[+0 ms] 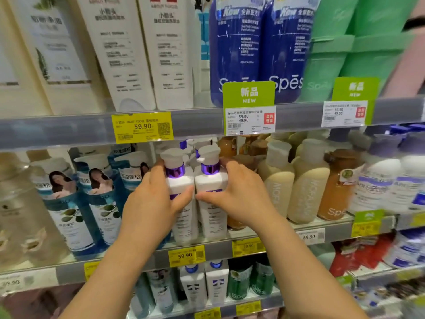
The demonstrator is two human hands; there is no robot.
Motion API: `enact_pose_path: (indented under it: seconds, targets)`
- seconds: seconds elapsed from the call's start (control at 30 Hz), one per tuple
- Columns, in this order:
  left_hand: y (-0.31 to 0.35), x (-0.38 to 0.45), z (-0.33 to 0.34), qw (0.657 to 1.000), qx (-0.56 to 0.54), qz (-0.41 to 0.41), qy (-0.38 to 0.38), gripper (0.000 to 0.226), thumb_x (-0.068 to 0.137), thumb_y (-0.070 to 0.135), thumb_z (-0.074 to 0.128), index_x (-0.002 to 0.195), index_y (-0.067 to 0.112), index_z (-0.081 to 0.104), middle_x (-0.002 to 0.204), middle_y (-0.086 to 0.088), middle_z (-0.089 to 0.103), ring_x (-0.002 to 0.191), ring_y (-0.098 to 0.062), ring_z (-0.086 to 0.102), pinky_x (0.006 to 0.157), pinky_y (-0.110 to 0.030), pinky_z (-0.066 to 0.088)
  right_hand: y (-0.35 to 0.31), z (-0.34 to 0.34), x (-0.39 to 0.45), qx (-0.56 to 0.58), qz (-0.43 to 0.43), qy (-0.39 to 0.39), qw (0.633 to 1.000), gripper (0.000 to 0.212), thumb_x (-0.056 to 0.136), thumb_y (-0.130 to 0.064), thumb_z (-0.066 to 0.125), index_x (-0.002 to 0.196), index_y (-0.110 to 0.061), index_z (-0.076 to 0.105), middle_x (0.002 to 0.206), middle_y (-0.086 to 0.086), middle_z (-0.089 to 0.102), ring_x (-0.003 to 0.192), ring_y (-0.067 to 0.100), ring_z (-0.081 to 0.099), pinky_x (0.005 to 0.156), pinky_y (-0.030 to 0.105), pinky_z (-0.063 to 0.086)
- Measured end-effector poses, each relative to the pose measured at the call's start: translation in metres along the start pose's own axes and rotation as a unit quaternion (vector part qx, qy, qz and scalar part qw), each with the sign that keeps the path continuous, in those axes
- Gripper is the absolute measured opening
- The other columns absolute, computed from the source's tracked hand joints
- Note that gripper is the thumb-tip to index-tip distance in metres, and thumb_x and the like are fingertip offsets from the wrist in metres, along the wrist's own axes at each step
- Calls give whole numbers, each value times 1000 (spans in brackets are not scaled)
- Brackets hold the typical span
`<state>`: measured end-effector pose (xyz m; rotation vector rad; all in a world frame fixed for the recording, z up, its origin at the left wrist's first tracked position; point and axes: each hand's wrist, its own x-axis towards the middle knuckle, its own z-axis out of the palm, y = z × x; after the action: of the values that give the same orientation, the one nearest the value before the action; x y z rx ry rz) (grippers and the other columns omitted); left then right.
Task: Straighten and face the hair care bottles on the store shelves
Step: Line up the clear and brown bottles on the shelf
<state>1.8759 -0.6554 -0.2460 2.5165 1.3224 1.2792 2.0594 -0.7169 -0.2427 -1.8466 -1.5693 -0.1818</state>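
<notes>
Two white pump bottles with purple collars stand side by side at the front of the middle shelf [207, 249]. My left hand [153, 201] grips the left white bottle [181, 183], fingers behind it and thumb across its front. My right hand [239, 194] grips the right white bottle [210, 180] the same way, thumb on its label. Both bottles are upright and touch each other. More white bottles stand behind them, partly hidden.
Blue-labelled bottles [101, 203] stand left of my hands, beige bottles [305, 180] and an orange bottle [335, 187] to the right. The upper shelf holds white cartons [170, 54], blue Spes bottles [236, 49] and green packs [358, 42]. Price tags line the shelf edges. A person's arm [409, 61] reaches in at top right.
</notes>
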Motion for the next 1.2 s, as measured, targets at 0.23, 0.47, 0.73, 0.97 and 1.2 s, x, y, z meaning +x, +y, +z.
enact_pose_path:
  seconds: [0.23,0.47,0.73,0.97,1.2]
  targets:
    - [8,-3,-4,1000,11,-21,-1,40,84,59,59,91,24,40,79,8,42,69,-17,43,53,-32,33,1,-1,6,57,27,10,998,72,53,-84,64,95,-29,47,79,-25,38,72,1,43,55,16,32]
    - [10,-8,0,999,13,-34,3,50,86,59,53,106,13,54,90,3,52,79,-18,51,61,-32,38,6,-6,0,65,20,-39,997,67,66,-75,71,107,-26,50,98,-13,61,85,10,60,61,27,48]
    - [29,-40,1,995,-38,-32,88,64,85,47,64,134,12,44,127,-13,46,95,-4,40,67,-25,40,6,-10,-30,134,14,-36,990,79,78,-64,69,143,-41,30,120,-15,66,85,4,66,77,28,54]
    - [62,-56,7,991,-122,26,53,39,87,37,63,117,14,55,107,-4,51,70,-18,51,55,-11,26,43,-47,-90,219,131,27,967,39,83,-56,68,117,-65,55,60,-16,64,56,7,61,57,26,52]
    - [109,-64,39,986,-131,57,-90,48,86,51,56,129,30,51,123,12,48,80,-14,60,68,-28,48,94,-83,-107,229,178,87,953,20,87,-37,74,104,-46,68,62,-17,67,61,4,69,66,28,53]
